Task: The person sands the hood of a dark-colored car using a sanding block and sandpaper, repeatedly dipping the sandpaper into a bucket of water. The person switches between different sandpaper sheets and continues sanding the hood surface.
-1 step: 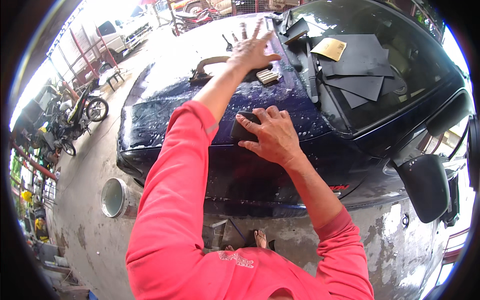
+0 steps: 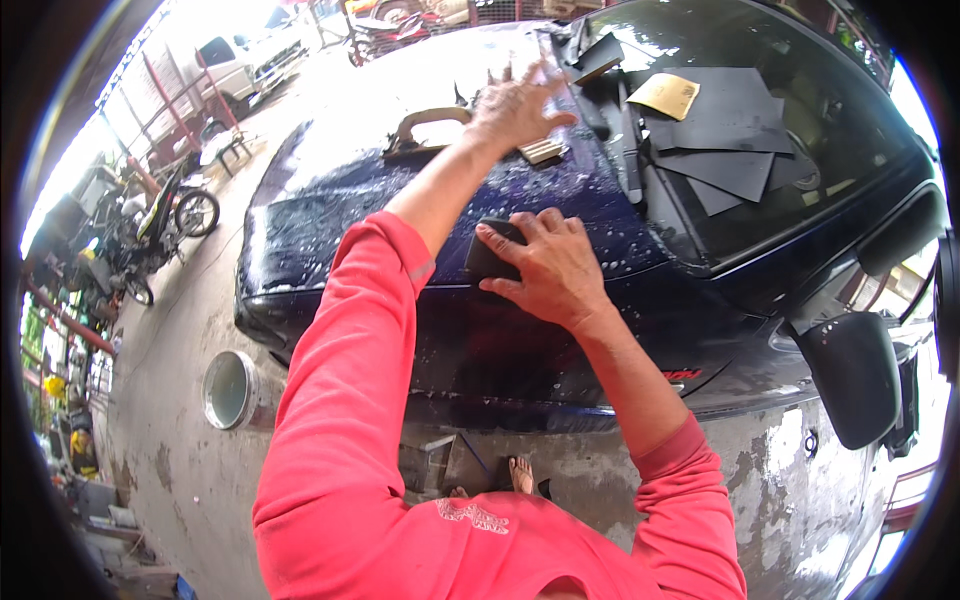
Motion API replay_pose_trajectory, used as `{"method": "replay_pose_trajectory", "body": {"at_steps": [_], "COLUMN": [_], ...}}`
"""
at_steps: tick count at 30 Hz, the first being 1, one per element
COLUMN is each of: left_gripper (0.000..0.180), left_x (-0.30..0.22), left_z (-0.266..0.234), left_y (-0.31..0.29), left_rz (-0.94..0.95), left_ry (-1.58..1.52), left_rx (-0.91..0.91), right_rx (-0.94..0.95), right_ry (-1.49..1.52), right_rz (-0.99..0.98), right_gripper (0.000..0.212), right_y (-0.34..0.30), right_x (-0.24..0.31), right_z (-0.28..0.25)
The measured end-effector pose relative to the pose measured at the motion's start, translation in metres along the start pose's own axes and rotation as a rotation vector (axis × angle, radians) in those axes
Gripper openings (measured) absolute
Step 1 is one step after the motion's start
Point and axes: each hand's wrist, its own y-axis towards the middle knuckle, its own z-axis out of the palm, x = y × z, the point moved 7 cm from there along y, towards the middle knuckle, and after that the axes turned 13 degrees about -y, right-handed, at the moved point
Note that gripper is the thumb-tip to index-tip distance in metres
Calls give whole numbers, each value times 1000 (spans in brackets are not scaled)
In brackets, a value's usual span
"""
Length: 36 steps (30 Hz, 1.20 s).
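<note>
My left hand lies over the wet, dark blue car hood with its fingers spread and slightly blurred; nothing shows in it. Beside it are a pale ridged block and a tool with an arched handle on a dark base. Closer to me, my right hand grips a black sheet of sandpaper, pressed against the hood near its side edge. Fingers cover part of the sheet; whether it wraps a block, I cannot tell. White suds and drops speckle the paint.
Several dark sheets and a yellow piece of paper lie on the windshield. A black side mirror juts out at right. On the concrete floor stands a bucket of liquid, with motorcycles farther left.
My left hand has slid slightly right and toward me over the hood. My right hand keeps its grip on the sandpaper, almost in the same place.
</note>
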Motion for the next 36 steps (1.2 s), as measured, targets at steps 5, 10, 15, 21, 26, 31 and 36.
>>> {"method": "replay_pose_trajectory", "body": {"at_steps": [5,10,15,21,26,31,36], "left_gripper": [38,36,41,40,35,33,33], "left_x": [-33,18,9,92,206,198,199], "left_z": [-17,-163,-167,-210,-272,-275,-291], "left_y": [-105,-213,-201,-277,-422,-439,-434], "left_rz": [-66,-254,-545,-570,-883,-733,-793], "left_ry": [-562,-440,-40,-260,-15,-121,-133], "left_rx": [268,492,346,244,113,-128,-61], "right_rx": [-100,103,64,94,125,-16,4], "right_ry": [80,-12,65,8,-26,-60,-72], "right_rz": [-177,-138,-262,-324,-399,-604,-572], "right_gripper": [71,74,62,63,66,63,63], "right_y": [-16,-44,36,31,44,209,132], "right_x": [-14,-63,-37,-18,16,157,126], "right_z": [-19,-31,12,5,17,115,59]}}
